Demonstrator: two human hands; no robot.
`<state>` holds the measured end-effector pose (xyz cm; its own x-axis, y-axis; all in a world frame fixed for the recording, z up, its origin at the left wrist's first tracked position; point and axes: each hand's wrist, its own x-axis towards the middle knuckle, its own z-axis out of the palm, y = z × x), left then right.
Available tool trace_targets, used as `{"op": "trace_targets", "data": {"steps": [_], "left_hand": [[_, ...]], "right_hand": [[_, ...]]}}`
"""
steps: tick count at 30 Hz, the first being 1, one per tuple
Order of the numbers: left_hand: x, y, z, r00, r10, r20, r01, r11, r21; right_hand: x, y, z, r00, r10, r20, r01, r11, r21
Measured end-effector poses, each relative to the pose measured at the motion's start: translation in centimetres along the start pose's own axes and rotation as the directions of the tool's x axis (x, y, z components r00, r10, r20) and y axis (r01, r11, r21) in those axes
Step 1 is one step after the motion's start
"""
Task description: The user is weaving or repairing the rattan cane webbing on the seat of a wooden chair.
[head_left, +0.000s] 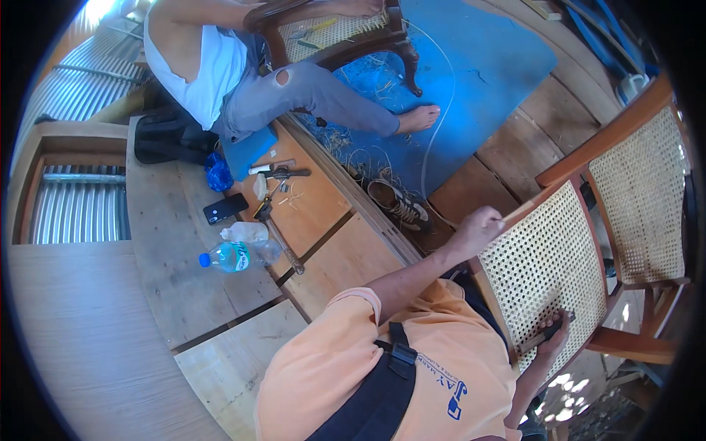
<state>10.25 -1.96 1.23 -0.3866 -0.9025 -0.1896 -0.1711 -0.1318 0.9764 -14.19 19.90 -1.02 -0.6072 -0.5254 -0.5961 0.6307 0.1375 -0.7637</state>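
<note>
A wooden chair part with a woven cane panel [544, 257] leans in front of me, its reddish-brown frame around the weave. My left hand [482, 231] is at the frame's upper left corner, fingers pinched together. Whatever they may hold is too small to tell. Lower down, against the cane, my right hand [556, 342] is closed around a dark-handled tool [551, 328]. Its kind is unclear.
Another person [198, 73] sits beyond with a cane-seated chair [334, 37] over a blue mat [478, 66]. A hammer [283, 242], plastic bottle [235, 256], phone [225, 209] and small tools lie on boards to the left. A shoe [397, 204] and a second cane-backed chair [640, 198] are near.
</note>
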Motion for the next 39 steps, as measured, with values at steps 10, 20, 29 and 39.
{"op": "trace_targets", "data": {"steps": [10,20,29,39], "left_hand": [[-5.0,-8.0,-18.4,0.945,0.2,-0.26,0.095,0.591,0.801],[-6.8,-10.8,-19.6,0.982,0.165,-0.086,-0.012,0.517,0.856],[-6.7,-10.6,-19.8,0.99,0.124,-0.07,0.0,0.49,0.872],[-6.7,-10.2,-20.0,0.997,0.042,-0.069,0.039,0.496,0.867]], "right_hand": [[0.1,-2.0,1.0,0.98,0.135,-0.147,-0.164,0.965,-0.204],[4.0,-3.6,6.1,0.972,-0.233,-0.008,0.074,0.337,-0.939],[3.7,-0.1,8.2,0.819,-0.562,0.117,0.055,-0.127,-0.99],[3.3,-0.4,8.0,0.896,-0.443,0.013,-0.028,-0.086,-0.996]]}}
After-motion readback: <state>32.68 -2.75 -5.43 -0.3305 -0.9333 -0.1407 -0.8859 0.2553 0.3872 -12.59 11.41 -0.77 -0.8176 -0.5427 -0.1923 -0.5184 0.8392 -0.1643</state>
